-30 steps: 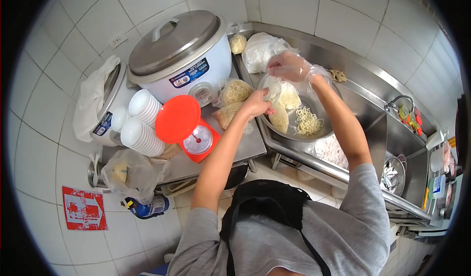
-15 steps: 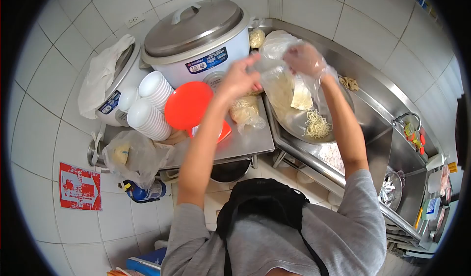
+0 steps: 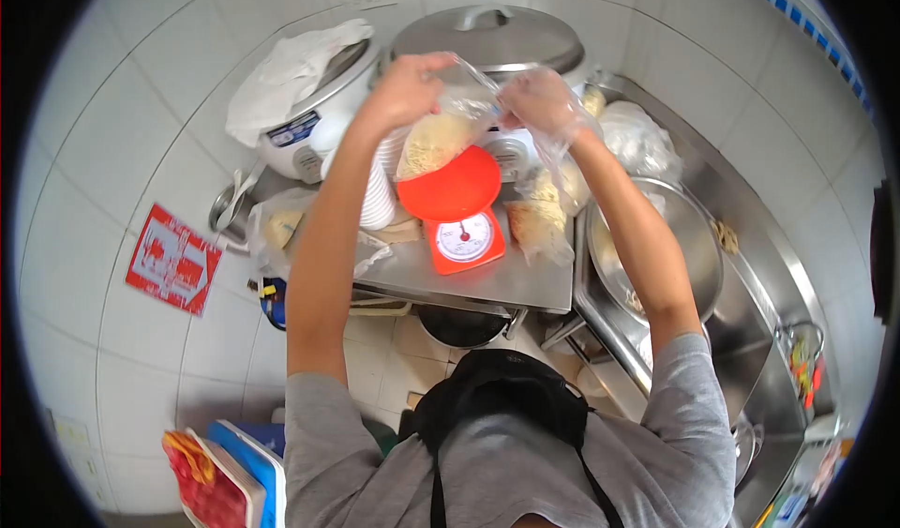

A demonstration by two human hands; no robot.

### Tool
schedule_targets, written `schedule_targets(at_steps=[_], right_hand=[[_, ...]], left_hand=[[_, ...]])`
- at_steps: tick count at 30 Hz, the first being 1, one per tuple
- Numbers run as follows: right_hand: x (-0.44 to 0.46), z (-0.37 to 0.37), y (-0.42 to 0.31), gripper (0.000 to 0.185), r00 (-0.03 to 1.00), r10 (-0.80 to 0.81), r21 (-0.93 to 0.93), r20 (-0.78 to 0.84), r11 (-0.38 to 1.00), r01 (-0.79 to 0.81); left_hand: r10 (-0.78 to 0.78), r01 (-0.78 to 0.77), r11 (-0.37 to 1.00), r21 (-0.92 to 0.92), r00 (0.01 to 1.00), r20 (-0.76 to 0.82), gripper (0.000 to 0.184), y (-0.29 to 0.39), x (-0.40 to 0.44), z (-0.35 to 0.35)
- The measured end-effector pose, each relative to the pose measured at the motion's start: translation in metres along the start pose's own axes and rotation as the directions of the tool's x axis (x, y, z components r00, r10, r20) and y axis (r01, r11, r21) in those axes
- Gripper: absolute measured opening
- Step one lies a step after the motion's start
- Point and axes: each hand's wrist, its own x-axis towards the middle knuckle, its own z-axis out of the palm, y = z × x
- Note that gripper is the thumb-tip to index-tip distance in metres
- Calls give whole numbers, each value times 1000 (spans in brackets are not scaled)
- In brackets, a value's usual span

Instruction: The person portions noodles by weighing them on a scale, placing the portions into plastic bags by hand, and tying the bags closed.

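Note:
A clear plastic bag of pale noodles hangs at the left rear edge of the red scale pan, its open top stretched between my hands. My left hand grips the bag's left edge, with the index finger extended. On the other edge, my right hand, in a clear plastic glove, is closed on the bag. Below the pan is the red scale's dial. More bagged noodles lie to the right of the scale. The steel bowl is partly hidden by my right arm.
Two large cookers stand behind, one with a steel lid, the other under a white cloth. White cups stand left of the scale. A sink is at the right, and a white plastic bundle lies behind the bowl.
Both hands have moved left from the steel bowl to above the scale, carrying the bag of noodles. The view has turned left, and the scale dial shows again.

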Motion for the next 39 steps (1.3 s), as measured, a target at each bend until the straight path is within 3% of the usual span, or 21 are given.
schedule_targets(at_steps=[3,6,10,13,16,19,24,26,27,29,31,32,34,35,37,39], right_hand=[[-17,15,2,16,992,97,137,75,985,-107],[-19,19,19,14,978,113,142,175,980,-139],[-32,9,16,12,941,148,73,306,981,-178],[-48,2,8,13,931,120,13,345,991,-132],[-58,2,19,14,928,135,-19,348,990,-137],[-64,1,34,21,912,120,-23,393,992,-121],[-81,-24,43,37,884,91,5,458,994,-105],[-93,-43,56,42,897,105,-35,430,994,-99],[-103,-53,67,46,907,107,95,407,983,-159],[-118,-78,91,43,886,276,33,373,950,-310],[-135,-93,139,37,863,348,-320,365,918,-235],[-145,-96,172,35,854,383,-485,352,855,-184],[-172,-93,209,33,855,315,-789,413,592,163],[-183,-88,211,32,671,727,-841,144,448,-304],[-220,-79,233,35,652,716,-877,247,452,-164],[-225,-76,247,34,687,691,-873,227,457,-172]], left_hand=[[-1,-3,998,56,997,80,50,-20,-17,10],[117,-124,975,182,992,50,52,-27,-36,25],[185,-198,964,176,979,84,53,-22,-55,37],[98,-124,979,165,983,153,43,2,-73,45],[199,-232,962,142,957,212,44,4,-81,54],[178,-218,959,184,962,209,45,-1,-87,60],[-11,-23,992,126,964,266,50,6,-90,65],[21,-52,991,123,972,236,46,1,-91,71],[68,-98,986,132,974,215,43,-5,-91,73],[106,-139,977,163,975,194,36,-7,-92,75],[56,-98,975,199,977,205,30,1,-94,73],[14,-62,975,214,976,219,28,5,-95,71],[-138,73,970,233,950,279,26,17,-97,67],[-145,79,967,244,953,267,26,22,-99,67],[-150,84,960,268,960,236,25,29,-100,67],[-9,-50,959,281,979,202,25,18,-98,71]])
